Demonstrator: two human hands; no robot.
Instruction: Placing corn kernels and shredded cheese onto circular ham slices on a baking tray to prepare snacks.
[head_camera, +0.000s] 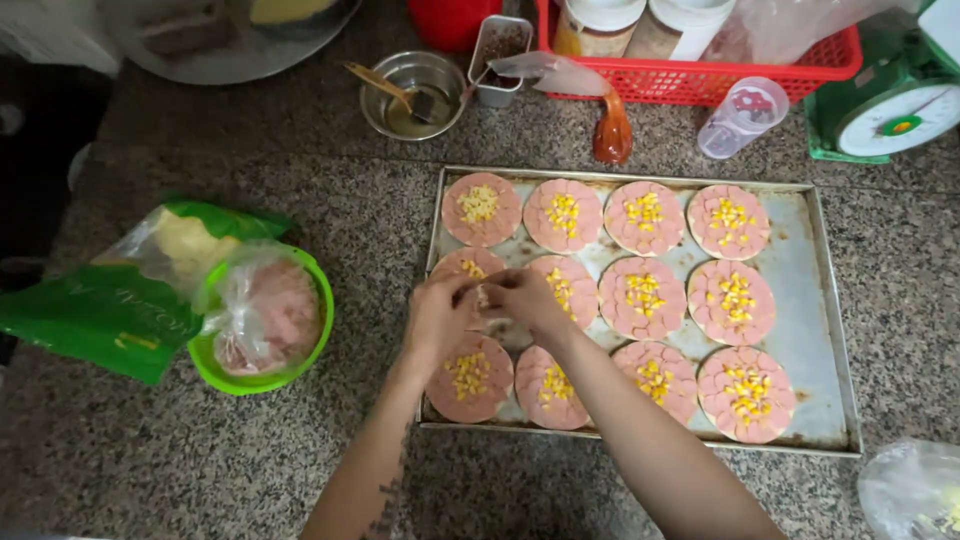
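Observation:
A worn metal baking tray (815, 300) lies on a speckled granite counter and carries several round bases covered with pink sausage slices and yellow corn. My left hand (437, 315) and my right hand (525, 298) meet over the left column of the tray, fingers pinched together above the middle-left round (465, 265). What the fingers pinch is too small to make out. The top-left round (482, 208) has paler shredded topping in its middle.
A green bowl (262, 378) holding a plastic bag of pink slices sits left of the tray, beside a green bag (100, 310). Behind the tray are a small metal bowl (414, 95) with a brush, a red basket (700, 75), a sauce bag (612, 130), a clear cup (738, 120) and a green scale (895, 110).

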